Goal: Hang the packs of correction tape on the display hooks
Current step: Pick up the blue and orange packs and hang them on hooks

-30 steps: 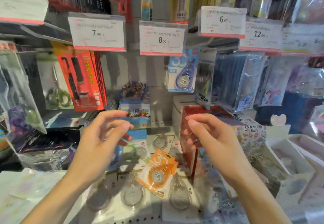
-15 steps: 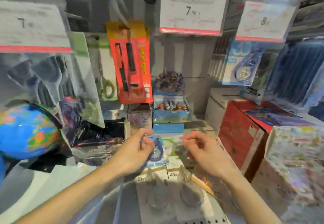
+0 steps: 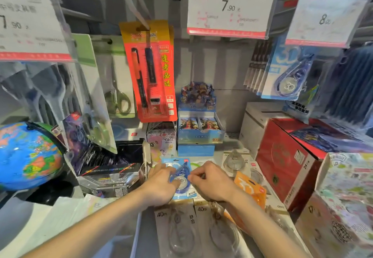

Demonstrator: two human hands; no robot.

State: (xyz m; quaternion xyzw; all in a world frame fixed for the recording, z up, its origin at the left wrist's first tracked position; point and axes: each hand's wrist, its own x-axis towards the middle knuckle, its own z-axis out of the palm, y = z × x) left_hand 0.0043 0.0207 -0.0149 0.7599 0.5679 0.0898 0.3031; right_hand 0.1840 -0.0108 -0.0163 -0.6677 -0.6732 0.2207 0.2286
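Observation:
A blue correction tape pack (image 3: 180,179) lies low on the shelf, held from both sides. My left hand (image 3: 160,185) grips its left edge and my right hand (image 3: 210,183) pinches its right edge. Two clear 40m tape packs (image 3: 181,231) lie flat just in front of my hands. An orange pack (image 3: 251,191) lies to the right, partly under my right wrist. More clear packs (image 3: 235,161) rest behind it. Blue packs (image 3: 286,76) hang on a display hook at the upper right under the 8.00 price tag (image 3: 325,15).
A red pen pack (image 3: 151,72) and scissors (image 3: 119,96) hang at upper middle. A globe (image 3: 28,155) stands far left. Red boxes (image 3: 288,163) and a patterned box (image 3: 347,197) crowd the right. Card boxes (image 3: 198,126) stand at the shelf's back.
My view has dropped and swung left. Both hands have gone from raised and empty down to the shelf, closing together on the blue correction tape pack.

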